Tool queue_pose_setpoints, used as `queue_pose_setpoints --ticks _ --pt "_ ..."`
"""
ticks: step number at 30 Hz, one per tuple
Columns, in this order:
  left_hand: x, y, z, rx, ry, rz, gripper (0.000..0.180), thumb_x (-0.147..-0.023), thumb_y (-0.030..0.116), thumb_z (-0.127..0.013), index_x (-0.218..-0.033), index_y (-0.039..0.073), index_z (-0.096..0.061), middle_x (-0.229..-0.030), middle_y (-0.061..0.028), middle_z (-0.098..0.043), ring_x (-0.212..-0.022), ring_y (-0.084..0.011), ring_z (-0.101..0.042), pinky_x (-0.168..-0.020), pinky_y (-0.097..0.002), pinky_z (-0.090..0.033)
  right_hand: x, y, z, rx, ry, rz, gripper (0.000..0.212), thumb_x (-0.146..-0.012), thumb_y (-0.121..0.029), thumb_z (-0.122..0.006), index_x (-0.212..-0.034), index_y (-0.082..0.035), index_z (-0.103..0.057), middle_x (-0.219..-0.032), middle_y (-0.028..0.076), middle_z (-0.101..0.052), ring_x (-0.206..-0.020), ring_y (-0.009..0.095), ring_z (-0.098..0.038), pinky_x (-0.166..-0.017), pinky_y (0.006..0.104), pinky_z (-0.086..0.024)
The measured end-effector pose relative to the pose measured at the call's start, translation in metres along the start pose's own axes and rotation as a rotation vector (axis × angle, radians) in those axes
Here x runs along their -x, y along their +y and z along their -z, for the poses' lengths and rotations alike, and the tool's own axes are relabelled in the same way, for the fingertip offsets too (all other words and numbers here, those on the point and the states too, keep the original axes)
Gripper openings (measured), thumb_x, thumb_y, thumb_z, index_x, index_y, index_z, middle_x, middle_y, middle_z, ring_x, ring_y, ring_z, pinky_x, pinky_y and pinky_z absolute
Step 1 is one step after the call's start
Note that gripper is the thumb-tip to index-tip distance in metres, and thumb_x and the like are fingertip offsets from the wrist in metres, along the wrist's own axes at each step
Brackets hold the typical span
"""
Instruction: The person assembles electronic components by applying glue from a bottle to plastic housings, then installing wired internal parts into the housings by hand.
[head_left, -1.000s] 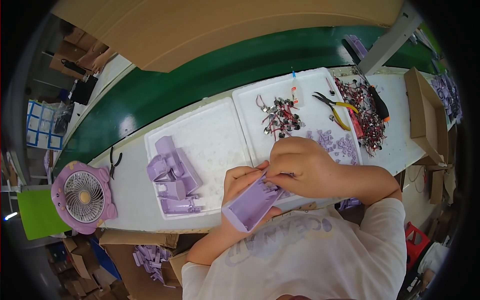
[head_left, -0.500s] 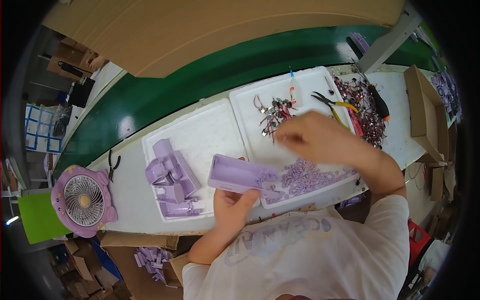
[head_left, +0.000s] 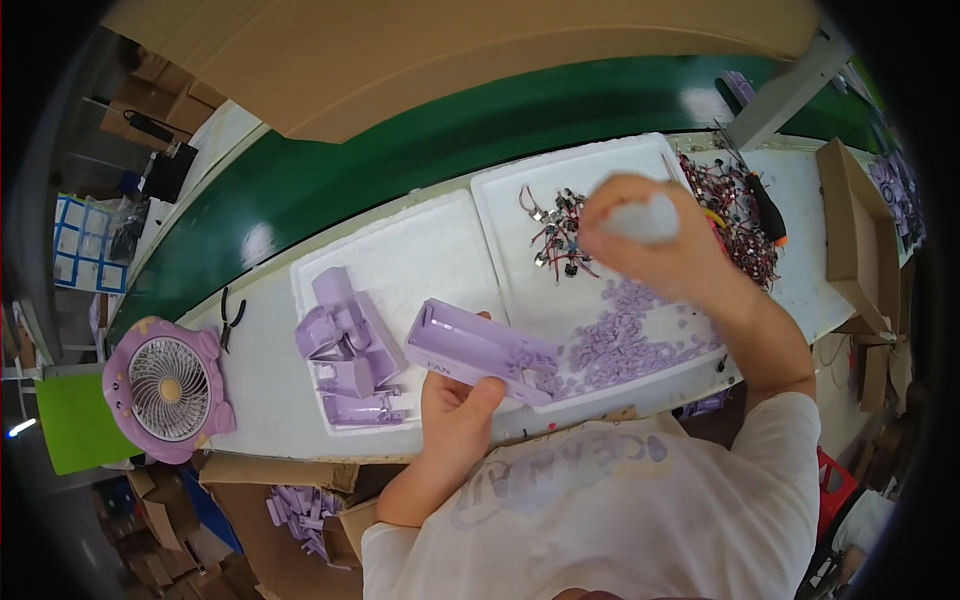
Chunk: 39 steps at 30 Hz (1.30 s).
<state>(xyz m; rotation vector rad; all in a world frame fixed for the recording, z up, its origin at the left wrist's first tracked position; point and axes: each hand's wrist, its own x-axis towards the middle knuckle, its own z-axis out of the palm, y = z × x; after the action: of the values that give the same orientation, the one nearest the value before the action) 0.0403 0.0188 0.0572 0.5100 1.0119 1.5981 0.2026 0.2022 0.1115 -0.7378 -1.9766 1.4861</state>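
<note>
1. purple housing (head_left: 470,340), one: long, open side up, tilted; held above the desk (head_left: 265,345), toward the middle of its near edge, across the near end of the seam between two trays. judged part-finished: its hollow lies uncovered, with no wired part seen in it. detail at its right end too fine to tell.
2. left hand (head_left: 458,412): closed round the housing, thumb on the near wall, fingers mostly hidden beneath and behind.
3. right hand (head_left: 672,264): blurred, curled round a pale bottle (head_left: 652,218), raised over the right tray (head_left: 555,162), apart from the housing.
4. small purple pieces, many: loose along the right tray's near edge; judged unused stock.
5. wired parts (head_left: 562,235), a cluster: red leads, loose toward the right tray's far left corner; judged not yet fitted.
6. purple mouldings (head_left: 345,340), several: grouped at the left tray's left edge; whether finished, cannot tell.
7. further wired parts (head_left: 740,245), a large tangle: beyond the right tray's right edge, beside a screwdriver (head_left: 766,210).
8. purple fan (head_left: 168,388), one: desk's left end, looks assembled.
</note>
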Motion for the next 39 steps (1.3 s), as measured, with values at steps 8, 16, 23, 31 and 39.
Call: queue_pose_setpoints --ticks 8,16,23,31,39 --pt "0.005 0.001 0.000 -0.048 -0.096 -0.025 0.062 -0.080 0.015 -0.065 -0.129 -0.002 -0.032 -0.117 -0.0092 -0.050 -0.107 -0.0176 -0.050 -0.092 -0.0329 -0.039 0.036 -0.014 -0.027 -0.047 -0.098 0.357 0.020 -0.067 -0.014 -0.070 -0.082 -0.001 -0.065 -0.072 0.010 -0.064 -0.059 0.020 -0.062 -0.055 0.0270 -0.047" --pt "0.008 0.005 -0.009 -0.073 -0.097 -0.109 0.063 -0.080 0.018 -0.067 -0.129 -0.002 -0.033 -0.116 -0.0097 -0.051 -0.105 -0.0177 -0.051 -0.090 -0.0325 -0.040 0.035 -0.013 -0.036 -0.066 -0.091 0.424 0.020 -0.065 -0.011 -0.071 -0.081 -0.002 -0.065 -0.069 0.009 -0.063 -0.054 0.018 -0.060 -0.049 0.0257 -0.044" --pt "0.008 0.004 -0.009 -0.063 -0.094 -0.116 0.062 -0.080 0.017 -0.067 -0.129 -0.002 -0.033 -0.116 -0.0098 -0.052 -0.105 -0.0174 -0.051 -0.090 -0.0325 -0.040 0.034 -0.015 -0.036 0.008 -0.130 0.433 0.020 -0.065 -0.011 -0.071 -0.081 -0.002 -0.065 -0.068 0.008 -0.063 -0.053 0.018 -0.060 -0.048 0.0248 -0.044" --pt "0.006 0.003 -0.010 -0.058 -0.088 -0.130 0.061 -0.080 0.016 -0.066 -0.128 -0.002 -0.033 -0.116 -0.0099 -0.052 -0.105 -0.0176 -0.051 -0.090 -0.0327 -0.040 0.033 -0.016 -0.033 0.004 -0.125 0.428 0.019 -0.065 -0.011 -0.071 -0.081 -0.003 -0.065 -0.067 0.008 -0.063 -0.051 0.017 -0.059 -0.047 0.0256 -0.044" --pt "0.002 0.005 -0.002 -0.213 0.097 -0.121 0.061 -0.077 0.005 -0.063 -0.129 -0.001 -0.032 -0.113 -0.0094 -0.052 -0.104 -0.0167 -0.050 -0.087 -0.0325 -0.042 0.006 -0.006 0.001 0.085 0.071 0.211 0.012 -0.077 -0.006 -0.061 -0.084 0.003 -0.059 -0.077 0.014 -0.062 -0.064 0.020 -0.060 -0.059 0.0281 -0.047"
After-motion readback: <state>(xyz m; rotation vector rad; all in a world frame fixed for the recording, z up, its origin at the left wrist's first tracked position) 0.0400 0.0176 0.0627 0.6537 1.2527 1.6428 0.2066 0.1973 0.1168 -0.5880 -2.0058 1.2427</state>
